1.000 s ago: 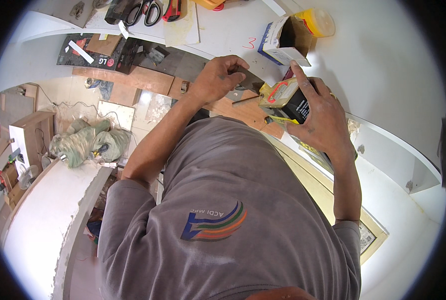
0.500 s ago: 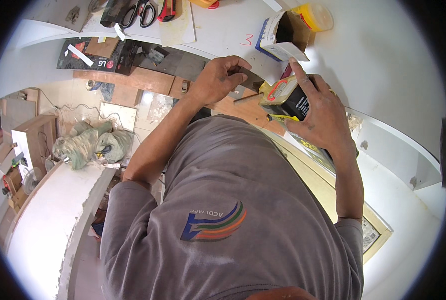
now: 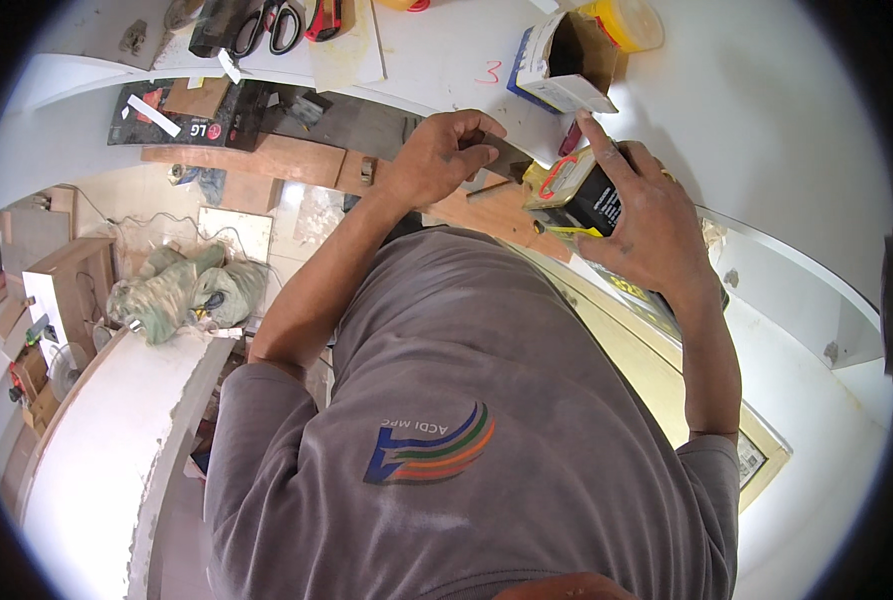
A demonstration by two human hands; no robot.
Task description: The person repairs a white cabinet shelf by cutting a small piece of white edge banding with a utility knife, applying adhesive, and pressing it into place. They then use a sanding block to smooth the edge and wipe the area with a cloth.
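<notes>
My right hand (image 3: 648, 215) is wrapped over a yellow-and-black rectangular tin can (image 3: 594, 205), its index finger stretched toward the cardboard box. A red curved shape marks the can's yellow end. Part of the can is hidden behind my palm and wrist. To the left, my left hand (image 3: 446, 158) is closed, with thumb and index finger curled close together. A dark flat piece (image 3: 511, 160) lies by those fingertips; whether they grip it, I cannot make out. A small dark red object (image 3: 569, 138) sits between my right index finger and the table edge.
On the white tabletop (image 3: 726, 120) stand an opened cardboard box (image 3: 564, 65) and a yellow tub (image 3: 628, 25). Scissors (image 3: 268, 25) and a red cutter (image 3: 323, 18) lie far left. Below are a black box (image 3: 181, 115), wooden boards (image 3: 296, 160) and plastic-wrapped bundles (image 3: 181, 290).
My right hand and the tin can have shifted slightly right. The left hand keeps nearly the same place and curl. The tabletop things sit a little farther left and higher in view.
</notes>
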